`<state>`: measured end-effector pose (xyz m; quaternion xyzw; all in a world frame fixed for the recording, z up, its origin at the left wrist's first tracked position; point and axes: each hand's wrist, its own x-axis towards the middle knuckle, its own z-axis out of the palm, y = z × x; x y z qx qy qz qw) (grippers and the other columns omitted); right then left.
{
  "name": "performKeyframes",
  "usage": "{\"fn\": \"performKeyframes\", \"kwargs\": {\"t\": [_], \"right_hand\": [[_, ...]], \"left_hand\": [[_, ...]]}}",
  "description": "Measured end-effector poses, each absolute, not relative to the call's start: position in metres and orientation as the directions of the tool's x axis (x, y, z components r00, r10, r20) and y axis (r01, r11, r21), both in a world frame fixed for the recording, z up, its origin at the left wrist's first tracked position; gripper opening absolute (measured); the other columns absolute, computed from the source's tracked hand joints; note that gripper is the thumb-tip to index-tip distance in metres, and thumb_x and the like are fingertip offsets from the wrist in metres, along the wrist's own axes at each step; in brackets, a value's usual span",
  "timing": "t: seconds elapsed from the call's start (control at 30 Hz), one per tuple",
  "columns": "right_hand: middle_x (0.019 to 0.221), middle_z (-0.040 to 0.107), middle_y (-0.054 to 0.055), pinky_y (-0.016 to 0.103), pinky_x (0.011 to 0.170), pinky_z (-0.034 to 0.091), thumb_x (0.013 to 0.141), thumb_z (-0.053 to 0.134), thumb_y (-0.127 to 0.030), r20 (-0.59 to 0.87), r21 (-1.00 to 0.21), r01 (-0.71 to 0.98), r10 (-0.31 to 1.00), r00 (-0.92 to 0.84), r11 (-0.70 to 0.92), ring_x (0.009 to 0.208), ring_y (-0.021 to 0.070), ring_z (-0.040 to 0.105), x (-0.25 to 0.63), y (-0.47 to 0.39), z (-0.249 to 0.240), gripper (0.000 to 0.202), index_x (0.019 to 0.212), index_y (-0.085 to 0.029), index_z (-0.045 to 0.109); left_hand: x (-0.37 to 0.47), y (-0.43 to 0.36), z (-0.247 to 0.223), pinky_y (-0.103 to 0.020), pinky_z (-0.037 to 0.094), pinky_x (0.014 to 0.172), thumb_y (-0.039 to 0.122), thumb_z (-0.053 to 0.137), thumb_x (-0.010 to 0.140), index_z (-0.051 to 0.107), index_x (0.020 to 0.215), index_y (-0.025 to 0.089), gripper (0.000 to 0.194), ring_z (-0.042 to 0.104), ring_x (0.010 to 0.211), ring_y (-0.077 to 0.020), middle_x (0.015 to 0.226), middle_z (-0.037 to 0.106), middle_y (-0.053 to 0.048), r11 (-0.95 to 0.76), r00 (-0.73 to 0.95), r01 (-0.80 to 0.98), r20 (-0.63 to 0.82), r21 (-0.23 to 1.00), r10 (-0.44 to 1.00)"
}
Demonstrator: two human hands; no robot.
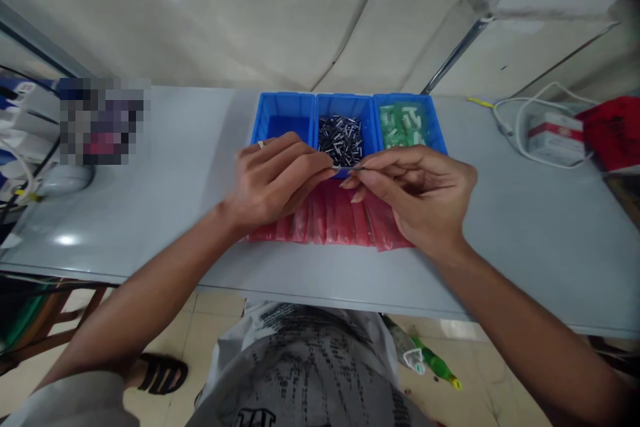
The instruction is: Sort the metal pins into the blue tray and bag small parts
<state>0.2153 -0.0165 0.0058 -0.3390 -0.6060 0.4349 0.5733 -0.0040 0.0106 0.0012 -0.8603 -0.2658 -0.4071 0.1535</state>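
Note:
My left hand [280, 177] is closed in a pinch, thumb against forefinger, with a tiny pale tip showing that is too small to name. Facing it, my right hand [420, 190] pinches a thin dark pin [361, 169] between thumb and forefinger. The fingertips almost meet above the front edge of the middle blue bin [345, 104], which holds a heap of small dark and silvery metal pins [340, 137]. Beneath both hands lies a row of red plastic bags [325, 220], partly covered by the fingers.
The left blue bin [286, 107] shows only its blue inside. Green-tinted bags with white pieces [403, 123] fill the right bin. A white cable [520, 120], a white-and-red box [556, 137] and a red bag [615, 133] lie at the right; white devices [30, 120] stand far left.

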Motion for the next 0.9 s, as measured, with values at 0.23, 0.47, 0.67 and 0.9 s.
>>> {"fn": "performKeyframes", "kwargs": {"t": [0.23,0.47,0.67,0.9], "right_hand": [[0.085,0.078,-0.002,0.03,0.06,0.066,0.085,0.077,-0.013,0.419,-0.904,-0.134,0.903,-0.092,0.406,0.075,0.0175,0.078,0.215,-0.019,0.004,0.016,0.095,-0.026,0.076],[0.093,0.079,0.0,0.031,0.07,0.068,0.09,0.074,-0.018,0.365,-0.929,-0.093,0.928,-0.069,0.359,0.08,0.0166,0.078,0.213,-0.007,0.004,0.011,0.1,-0.023,0.075],[0.114,0.077,0.003,0.038,0.074,0.069,0.096,0.066,-0.022,0.432,-0.899,0.118,0.9,0.063,0.423,0.099,0.0231,0.077,0.237,0.0,0.027,0.02,0.114,-0.027,0.074],[0.121,0.075,0.008,0.052,0.096,0.06,0.092,0.067,-0.022,0.467,-0.292,0.836,0.832,-0.3,0.465,0.107,0.0302,0.071,0.285,-0.053,0.003,0.03,0.122,-0.022,0.072]], "left_hand": [[-0.004,0.01,0.001,-0.03,0.046,0.06,0.025,0.059,0.1,0.057,0.097,0.02,0.005,0.066,0.072,-0.015,0.079,0.069,-0.001,-0.836,0.525,0.548,0.783,-0.012,0.333],[-0.003,0.008,0.001,-0.03,0.055,0.076,0.026,0.07,0.092,0.053,0.127,0.021,0.039,0.071,0.093,-0.0178,0.106,0.073,-0.004,-0.781,0.451,0.623,0.795,0.046,0.407],[-0.004,0.012,0.0,-0.033,0.058,0.077,0.012,0.066,0.087,0.057,0.124,0.021,0.039,0.069,0.099,-0.0207,0.112,0.07,-0.009,-0.713,0.294,0.688,0.848,0.133,0.441],[0.0,0.013,-0.003,-0.028,0.053,0.071,0.012,0.062,0.09,0.061,0.105,0.017,0.016,0.066,0.088,-0.0169,0.102,0.071,-0.007,-0.738,0.511,0.673,0.758,-0.059,0.406]]}}
